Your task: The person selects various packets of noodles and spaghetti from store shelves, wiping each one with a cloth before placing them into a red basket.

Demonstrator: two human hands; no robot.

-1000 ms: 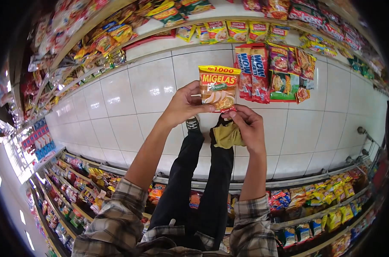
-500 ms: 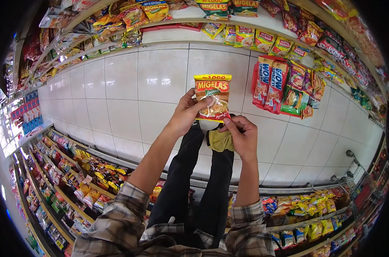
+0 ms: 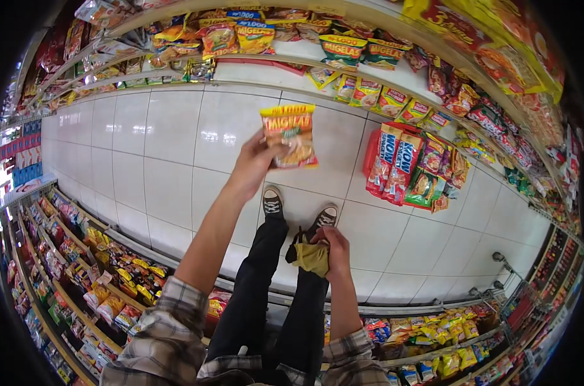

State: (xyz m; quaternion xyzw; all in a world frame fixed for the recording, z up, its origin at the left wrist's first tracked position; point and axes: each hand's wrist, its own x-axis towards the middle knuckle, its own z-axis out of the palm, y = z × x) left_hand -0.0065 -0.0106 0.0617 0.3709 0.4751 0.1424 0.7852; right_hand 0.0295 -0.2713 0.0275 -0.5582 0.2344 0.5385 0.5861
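My left hand [image 3: 252, 166] grips a yellow-and-brown Migelas instant noodle packet [image 3: 292, 128] by its lower left side, thumb across the front. The packet is upright over the tiled floor, its printed face towards me and a little blurred. Lower down, my right hand [image 3: 337, 252] is closed around a bunched olive-yellow cloth [image 3: 312, 258] with dark trim. It hangs in front of my right leg, just below the dark shoe [image 3: 324, 219]. The fingers of this hand are partly hidden behind the cloth.
A red basket [image 3: 373, 145] with Wow Spageti packs [image 3: 395, 161] and other packets stands on the floor to the right. Ahead, shelves carry Migelas packets [image 3: 341, 50] and Super Bubur packets [image 3: 392, 101]. Snack shelves [image 3: 121, 276] run behind my legs. A cart [image 3: 520, 289] stands at far right.
The noodle packet has moved left in my left hand. My right hand has come away from the packet's lower edge and dropped towards me, still with the cloth.
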